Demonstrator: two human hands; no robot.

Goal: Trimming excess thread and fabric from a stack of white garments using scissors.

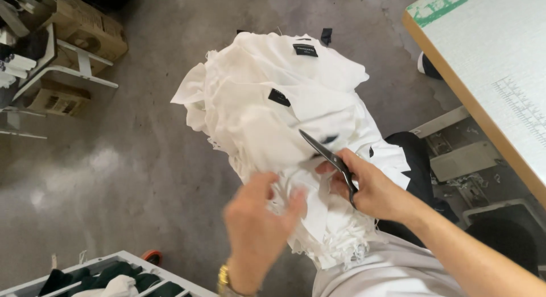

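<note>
A thick stack of white fabric pieces (267, 98) with small black labels rests on my lap. My right hand (369, 186) is shut on a pair of dark metal scissors (327, 155), blades pointing up-left over the cloth. My left hand (256, 223), a gold watch at the wrist, pinches the near edge of the white fabric between thumb and fingers, just left of the scissors. The frayed lower edge of the stack hangs by my knee.
A pale worktable (500, 75) with a wooden edge and printed ruler stands at right. Cardboard boxes (85, 29) and a white metal frame sit at the upper left. A white rack (108, 274) holding dark green and white cloth lies at the bottom left. Grey concrete floor.
</note>
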